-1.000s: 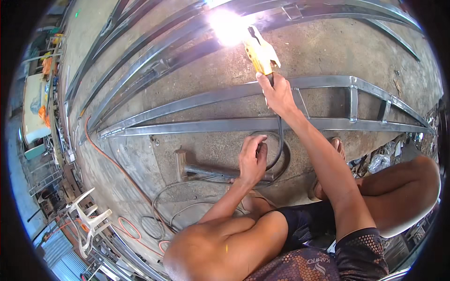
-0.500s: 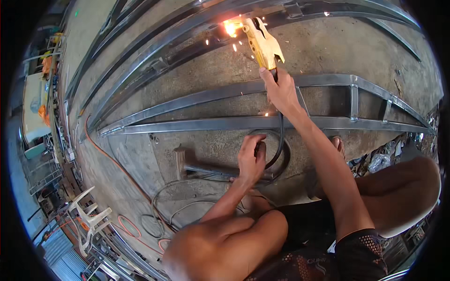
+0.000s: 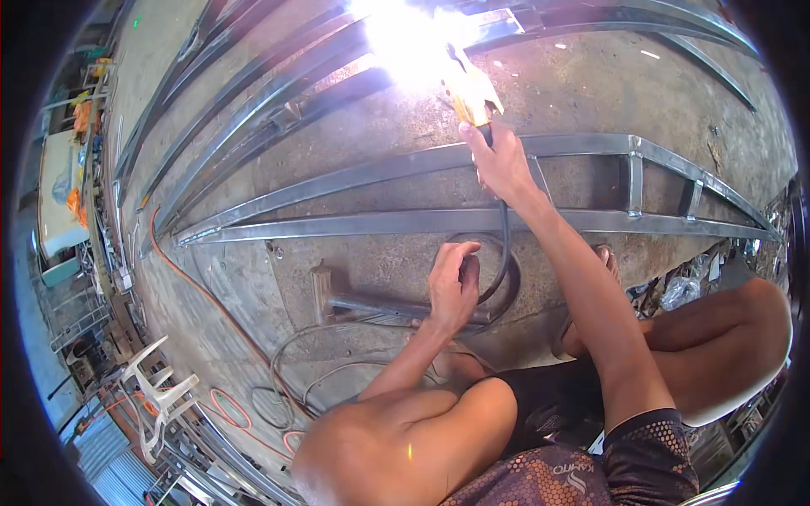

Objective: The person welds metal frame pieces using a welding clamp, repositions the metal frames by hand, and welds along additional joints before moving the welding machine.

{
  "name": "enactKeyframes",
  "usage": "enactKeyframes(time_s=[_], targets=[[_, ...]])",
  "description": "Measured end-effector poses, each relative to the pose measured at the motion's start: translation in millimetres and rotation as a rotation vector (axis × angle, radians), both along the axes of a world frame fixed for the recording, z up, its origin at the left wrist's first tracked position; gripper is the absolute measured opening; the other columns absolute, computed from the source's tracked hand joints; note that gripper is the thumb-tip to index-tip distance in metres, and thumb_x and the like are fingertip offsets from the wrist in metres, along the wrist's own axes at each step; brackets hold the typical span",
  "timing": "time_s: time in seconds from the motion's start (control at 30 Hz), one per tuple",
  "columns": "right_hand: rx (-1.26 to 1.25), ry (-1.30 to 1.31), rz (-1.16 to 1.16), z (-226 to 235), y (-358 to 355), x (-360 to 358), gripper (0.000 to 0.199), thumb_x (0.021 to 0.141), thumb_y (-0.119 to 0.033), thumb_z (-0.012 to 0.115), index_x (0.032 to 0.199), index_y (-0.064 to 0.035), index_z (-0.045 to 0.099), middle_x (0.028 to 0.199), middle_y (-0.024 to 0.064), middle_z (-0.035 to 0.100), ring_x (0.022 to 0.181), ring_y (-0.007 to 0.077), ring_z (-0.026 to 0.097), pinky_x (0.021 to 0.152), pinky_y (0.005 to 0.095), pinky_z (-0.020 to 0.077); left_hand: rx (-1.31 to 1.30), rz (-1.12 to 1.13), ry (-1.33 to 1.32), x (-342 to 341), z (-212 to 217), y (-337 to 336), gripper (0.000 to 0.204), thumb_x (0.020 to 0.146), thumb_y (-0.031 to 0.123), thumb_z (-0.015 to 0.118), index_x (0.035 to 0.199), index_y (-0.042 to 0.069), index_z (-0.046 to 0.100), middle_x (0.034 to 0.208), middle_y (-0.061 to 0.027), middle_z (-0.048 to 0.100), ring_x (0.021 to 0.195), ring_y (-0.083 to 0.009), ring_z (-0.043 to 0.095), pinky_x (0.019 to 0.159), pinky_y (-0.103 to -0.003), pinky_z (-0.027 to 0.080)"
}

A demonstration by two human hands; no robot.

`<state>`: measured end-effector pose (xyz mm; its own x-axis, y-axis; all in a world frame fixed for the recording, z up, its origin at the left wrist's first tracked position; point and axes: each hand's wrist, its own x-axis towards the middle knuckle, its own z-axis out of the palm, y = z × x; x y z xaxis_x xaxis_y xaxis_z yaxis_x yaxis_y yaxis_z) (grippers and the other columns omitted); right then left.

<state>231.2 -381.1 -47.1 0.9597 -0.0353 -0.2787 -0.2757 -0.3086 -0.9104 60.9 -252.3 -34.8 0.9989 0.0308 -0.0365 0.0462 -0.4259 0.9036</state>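
Note:
My right hand (image 3: 506, 164) is closed around the grip of a yellow welding electrode holder (image 3: 472, 94), held over the far steel frame (image 3: 283, 118). A brilliant white arc (image 3: 413, 42) burns at its tip and hides the electrode and the spot it meets. From the grip a black cable (image 3: 504, 253) runs down and loops on the floor. My left hand (image 3: 453, 285) hovers, loosely curled with thumb and fingers apart and nothing visible in it. Below that hand a hammer-shaped tool (image 3: 363, 309) lies on the concrete, its handle partly hidden by my wrist.
A second steel truss frame (image 3: 380, 229) lies between me and the arc, under my right forearm. An orange-brown hose (image 3: 211, 297) and thin cables cross the floor at left. A white plastic chair (image 3: 160, 396) lies at lower left. Scraps and clear plastic (image 3: 679, 291) gather at right.
The small orange glow and sparks at the holder's tip have become a large white arc. My right hand with the holder has shifted slightly left; my left hand stays in place.

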Motion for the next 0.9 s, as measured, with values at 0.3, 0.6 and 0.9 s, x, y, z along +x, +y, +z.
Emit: enactKeyframes(time_s=[0.3,0.6,0.9], targets=[[-0.034,-0.012,-0.072,1,1,-3,0.052,0.095,-0.043,0.059,0.086,0.0086,0.063,0.062,0.0201,0.062,0.061,0.0324,0.067,0.061,0.0441,0.0505,-0.008,0.019,-0.002,2,2,2,0.024,0.085,-0.007,0.058,0.107,0.000,0.066,0.094,-0.0156,0.063,0.081,-0.0282,0.064,0.074,-0.034,0.051],[-0.042,-0.052,-0.024,-3,1,-2,0.047,0.099,-0.039,0.056,0.079,0.0031,0.055,0.052,0.0057,0.053,0.040,0.0154,0.056,0.034,0.0321,0.0410,0.023,-0.030,0.003,5,4,0,0.020,0.088,-0.003,0.060,0.107,0.002,0.066,0.094,-0.0129,0.063,0.079,-0.0243,0.063,0.072,-0.033,0.050],[0.053,0.008,-0.074,8,-4,-4,0.047,0.099,-0.044,0.057,0.082,-0.0003,0.053,0.059,0.0032,0.053,0.043,0.0114,0.054,0.039,0.0283,0.0431,0.025,0.014,-0.056,5,1,1,0.019,0.089,-0.005,0.059,0.106,0.000,0.065,0.096,-0.0145,0.064,0.083,-0.0269,0.064,0.074,-0.034,0.051]])
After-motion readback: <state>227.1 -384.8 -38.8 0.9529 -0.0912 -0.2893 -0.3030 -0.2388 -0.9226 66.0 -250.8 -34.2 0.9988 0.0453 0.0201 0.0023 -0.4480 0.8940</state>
